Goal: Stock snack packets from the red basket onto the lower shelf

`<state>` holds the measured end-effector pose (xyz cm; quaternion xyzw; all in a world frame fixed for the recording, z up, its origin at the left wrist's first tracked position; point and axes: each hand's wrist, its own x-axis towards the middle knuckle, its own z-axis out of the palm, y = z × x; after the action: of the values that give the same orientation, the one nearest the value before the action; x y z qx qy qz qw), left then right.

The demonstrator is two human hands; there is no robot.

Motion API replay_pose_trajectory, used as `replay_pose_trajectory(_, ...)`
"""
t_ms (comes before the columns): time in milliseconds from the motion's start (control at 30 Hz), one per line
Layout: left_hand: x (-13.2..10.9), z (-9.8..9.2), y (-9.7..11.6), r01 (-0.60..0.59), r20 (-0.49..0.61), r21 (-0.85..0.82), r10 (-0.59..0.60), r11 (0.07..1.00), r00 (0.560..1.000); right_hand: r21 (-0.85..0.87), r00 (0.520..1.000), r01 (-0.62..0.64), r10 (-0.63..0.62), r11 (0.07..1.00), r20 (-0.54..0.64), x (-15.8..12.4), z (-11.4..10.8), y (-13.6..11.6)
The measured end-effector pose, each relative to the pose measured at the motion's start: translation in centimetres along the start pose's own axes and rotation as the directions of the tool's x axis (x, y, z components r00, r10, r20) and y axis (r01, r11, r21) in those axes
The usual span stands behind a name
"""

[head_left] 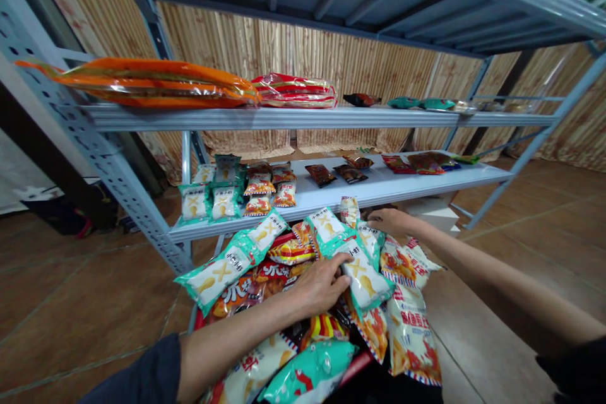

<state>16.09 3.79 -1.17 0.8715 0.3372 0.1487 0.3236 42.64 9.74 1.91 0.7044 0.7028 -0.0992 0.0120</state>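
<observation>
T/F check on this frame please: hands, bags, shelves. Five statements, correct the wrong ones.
1. The left hand touches a green-and-white bag. True.
2. A long orange package lies at the left end of the middle shelf. True.
3. The right hand rests on that package. False: it is close to another green-and-white bag; whether it grips it is unclear.
4. Every bag on the lower shelf is green and white. False: orange-and-white bags and dark bags lie there too.
5. Pleated curtains hang behind the middle shelf. True.
</observation>
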Motion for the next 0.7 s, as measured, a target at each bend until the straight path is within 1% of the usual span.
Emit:
replay_pose_trajectory(67, 0.0, -0.1, 0.0, 0.001, -0.012, -0.015, -0.001, 1.0, 1.0, 0.175, 0.999, 0.039, -0.037, 0.984, -0.012, 0.1, 0.3, 0.3)
replay_pose_trajectory(100, 0.0, -0.2, -0.1, 0.0, -0.016, -0.028, -0.001, 1.0, 1.0, 0.29, 0.999, 0.04, -0.037, 0.956, -0.015, 0.1, 0.3, 0.3)
replay_pose_trajectory(133, -0.1, -0.2, -0.1, -0.002, -0.021, -0.042, 0.001, 0.999, 1.0, 0.407, 1.0, 0.024, -0.02, 0.913, -0.013, 0.1, 0.3, 0.2)
replay_pose_trajectory(200, -0.1, -0.3, -0.3, -0.009, -0.042, -0.063, 0.007, 0.998, 0.999, 0.602, 1.0, -0.025, 0.031, 0.798, 0.001, 0.2, 0.2, -0.2)
replay_pose_trajectory(267, -0.2, -0.3, -0.4, -0.009, -0.065, -0.066, 0.005, 0.998, 0.998, 0.728, 0.995, -0.065, 0.095, 0.682, 0.0, 0.2, 0.0, -0.8)
replay_pose_trajectory(300, -0.2, -0.2, -0.5, -0.004, -0.072, -0.062, -0.001, 0.998, 0.997, 0.764, 0.993, -0.073, 0.121, 0.641, -0.007, 0.2, -0.2, -1.2)
replay_pose_trajectory(367, -0.2, -0.2, -0.6, 0.011, -0.075, -0.054, -0.015, 0.998, 0.997, 0.8, 0.989, -0.07, 0.144, 0.596, -0.021, 0.2, -0.9, -1.7)
replay_pose_trajectory(467, -0.2, -0.3, -0.5, 0.021, -0.067, -0.047, -0.024, 0.999, 0.997, 0.794, 0.988, -0.039, 0.14, 0.607, -0.058, 0.3, -2.6, -1.8)
replay_pose_trajectory(567, -0.2, -0.4, -0.3, 0.02, -0.062, -0.027, -0.022, 0.999, 0.998, 0.775, 0.977, 0.037, 0.139, 0.631, -0.161, 0.2, -4.7, -1.5)
replay_pose_trajectory(700, -0.3, -0.6, -0.3, 0.022, -0.074, -0.002, -0.023, 1.0, 0.997, 0.814, 0.952, 0.124, 0.163, 0.567, -0.258, -0.3, -7.4, -1.5)
